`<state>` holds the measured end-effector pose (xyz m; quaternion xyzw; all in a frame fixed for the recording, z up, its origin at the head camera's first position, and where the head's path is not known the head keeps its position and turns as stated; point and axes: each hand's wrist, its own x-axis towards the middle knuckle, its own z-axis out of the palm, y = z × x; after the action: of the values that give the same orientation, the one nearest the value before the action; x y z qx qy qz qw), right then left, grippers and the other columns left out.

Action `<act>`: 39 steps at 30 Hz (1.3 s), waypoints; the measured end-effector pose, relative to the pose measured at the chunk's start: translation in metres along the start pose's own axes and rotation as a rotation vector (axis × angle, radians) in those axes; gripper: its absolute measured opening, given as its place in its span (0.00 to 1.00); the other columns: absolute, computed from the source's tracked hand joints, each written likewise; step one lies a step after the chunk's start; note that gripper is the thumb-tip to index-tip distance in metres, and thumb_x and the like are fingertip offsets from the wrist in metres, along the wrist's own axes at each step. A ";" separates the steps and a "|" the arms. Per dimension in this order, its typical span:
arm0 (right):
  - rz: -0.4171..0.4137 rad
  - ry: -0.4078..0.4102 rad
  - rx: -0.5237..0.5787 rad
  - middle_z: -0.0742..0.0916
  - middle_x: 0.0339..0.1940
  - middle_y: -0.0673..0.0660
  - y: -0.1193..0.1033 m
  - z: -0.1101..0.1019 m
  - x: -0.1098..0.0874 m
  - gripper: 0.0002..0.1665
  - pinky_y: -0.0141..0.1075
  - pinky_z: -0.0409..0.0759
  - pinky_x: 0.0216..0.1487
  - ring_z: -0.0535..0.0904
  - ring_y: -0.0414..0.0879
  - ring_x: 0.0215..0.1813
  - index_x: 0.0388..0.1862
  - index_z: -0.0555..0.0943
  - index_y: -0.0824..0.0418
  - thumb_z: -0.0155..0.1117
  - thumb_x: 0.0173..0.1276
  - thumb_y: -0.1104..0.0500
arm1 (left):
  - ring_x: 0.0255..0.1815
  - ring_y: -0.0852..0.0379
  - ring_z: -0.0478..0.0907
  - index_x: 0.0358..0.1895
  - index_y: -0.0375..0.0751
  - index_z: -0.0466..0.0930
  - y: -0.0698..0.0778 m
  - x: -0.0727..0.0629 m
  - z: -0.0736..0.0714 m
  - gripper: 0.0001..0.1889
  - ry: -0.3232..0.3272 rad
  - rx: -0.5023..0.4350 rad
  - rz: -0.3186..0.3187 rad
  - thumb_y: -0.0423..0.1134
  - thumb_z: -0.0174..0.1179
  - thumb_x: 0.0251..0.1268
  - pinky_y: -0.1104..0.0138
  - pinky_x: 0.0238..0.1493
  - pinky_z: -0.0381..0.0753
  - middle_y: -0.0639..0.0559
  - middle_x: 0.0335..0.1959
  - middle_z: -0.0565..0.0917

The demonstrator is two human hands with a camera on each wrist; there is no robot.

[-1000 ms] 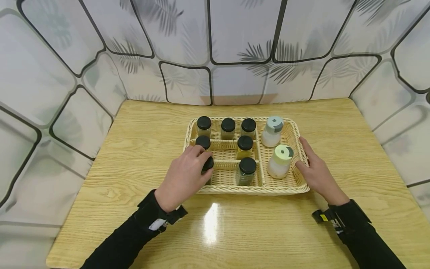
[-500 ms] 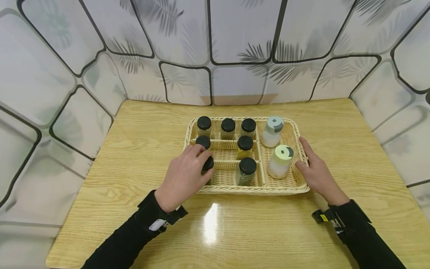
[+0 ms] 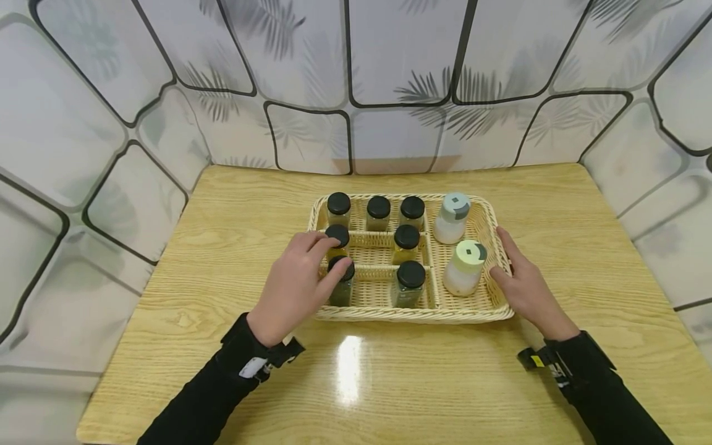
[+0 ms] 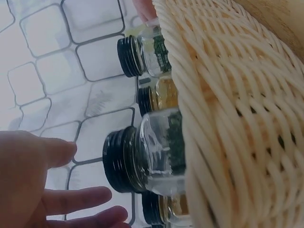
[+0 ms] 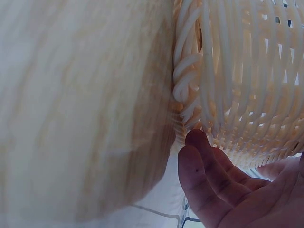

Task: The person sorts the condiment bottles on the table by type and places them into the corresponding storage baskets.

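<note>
A divided wicker basket (image 3: 411,316) holds glass jars with black lids and two white bottles. My left hand (image 3: 293,281) hovers over its left end, thumb and fingers spread apart around a jar of dark green contents (image 3: 341,290) in the front compartment. In the left wrist view the fingers (image 4: 78,199) stand off from that jar's black lid (image 4: 118,159). Behind it is a jar with yellowish contents (image 3: 337,244), partly covered by my fingertips. My right hand (image 3: 523,284) grips the basket's right end, thumb at the rim and fingers (image 5: 199,175) along the outer wall.
Another green jar (image 3: 410,285) stands front middle, with a yellow one (image 3: 406,245) behind it. Several black-lidded jars, including one at the back left (image 3: 338,210), line the back compartment. A blue-capped bottle (image 3: 452,217) and a yellow-capped bottle (image 3: 465,269) share the right compartment. Patterned panels surround the wooden table (image 3: 250,204).
My left hand has let go of the front-left jar's lid and drawn back slightly left, its fingers spreading. The right hand has stayed on the basket.
</note>
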<state>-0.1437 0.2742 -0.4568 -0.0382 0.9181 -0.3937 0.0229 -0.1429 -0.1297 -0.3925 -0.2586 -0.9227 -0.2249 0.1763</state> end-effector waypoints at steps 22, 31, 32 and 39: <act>0.003 -0.001 -0.005 0.51 0.83 0.68 0.000 0.000 0.000 0.44 0.68 0.59 0.69 0.53 0.73 0.78 0.85 0.37 0.49 0.47 0.79 0.56 | 0.41 0.47 0.84 0.65 0.28 0.73 -0.043 0.000 0.016 0.21 -0.051 -0.134 -0.332 0.40 0.49 0.79 0.56 0.38 0.83 0.37 0.52 0.82; 0.004 -0.008 0.009 0.50 0.83 0.67 0.000 0.001 -0.001 0.45 0.69 0.58 0.69 0.52 0.72 0.79 0.85 0.37 0.47 0.47 0.79 0.56 | 0.30 0.53 0.79 0.63 0.29 0.75 -0.049 -0.003 0.026 0.20 -0.107 -0.117 -0.332 0.37 0.54 0.74 0.60 0.31 0.80 0.43 0.37 0.84; 0.004 -0.008 0.011 0.50 0.83 0.67 0.000 0.001 -0.001 0.45 0.69 0.58 0.70 0.52 0.72 0.79 0.85 0.37 0.46 0.47 0.79 0.57 | 0.30 0.52 0.78 0.64 0.27 0.74 -0.049 -0.004 0.027 0.21 -0.106 -0.107 -0.324 0.36 0.55 0.73 0.59 0.31 0.80 0.43 0.36 0.83; -0.005 -0.003 0.017 0.50 0.83 0.67 0.000 0.001 0.000 0.45 0.68 0.58 0.70 0.51 0.72 0.79 0.85 0.37 0.47 0.48 0.79 0.57 | 0.29 0.52 0.78 0.66 0.25 0.71 -0.051 -0.007 0.034 0.24 -0.074 -0.079 -0.292 0.35 0.56 0.72 0.57 0.33 0.81 0.42 0.33 0.83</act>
<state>-0.1432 0.2737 -0.4578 -0.0409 0.9147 -0.4014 0.0234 -0.1729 -0.1547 -0.4407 -0.1362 -0.9469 -0.2745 0.0974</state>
